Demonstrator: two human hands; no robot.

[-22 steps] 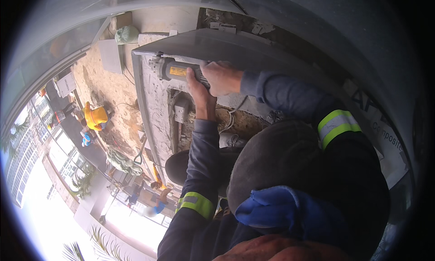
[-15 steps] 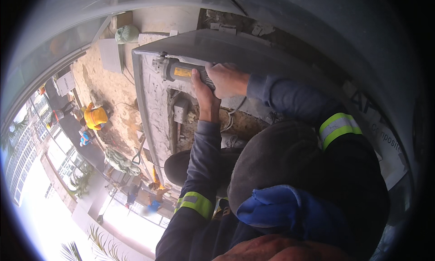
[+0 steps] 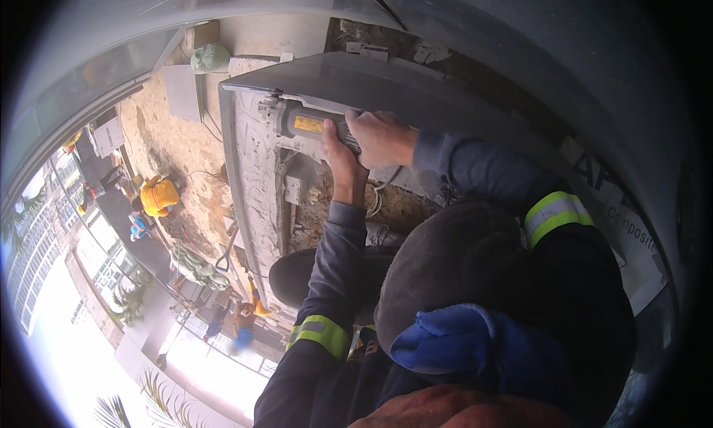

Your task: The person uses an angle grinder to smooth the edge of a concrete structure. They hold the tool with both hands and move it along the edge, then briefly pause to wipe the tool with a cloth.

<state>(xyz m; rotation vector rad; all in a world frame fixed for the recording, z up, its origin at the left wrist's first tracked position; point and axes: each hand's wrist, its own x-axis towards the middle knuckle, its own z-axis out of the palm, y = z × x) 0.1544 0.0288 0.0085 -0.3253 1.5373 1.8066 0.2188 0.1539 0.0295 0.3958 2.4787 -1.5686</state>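
Note:
An angle grinder (image 3: pixel 307 124) with a grey body and a yellow label lies sideways in both my hands. Its head meets the inner edge of a dark grey panel (image 3: pixel 327 75), over a rough pale mortar surface (image 3: pixel 251 142). Around the grinder's body from below wraps my left hand (image 3: pixel 344 160), thumb along its side. My right hand (image 3: pixel 380 140) is closed on the rear end, right beside the left. The disc is too small and hazy to make out.
Below the grinder a grey box (image 3: pixel 294 189) sits in a recess with a pale cable (image 3: pixel 376 201) nearby. A green sack (image 3: pixel 210 58) and a board (image 3: pixel 183 92) stand at the far left. A person in yellow (image 3: pixel 158 196) crouches on the dirt. Sheeting (image 3: pixel 197 268) lies below.
Both hands and the grinder have shifted slightly right and down along the panel edge. My grip looks the same. The person in yellow has moved a little.

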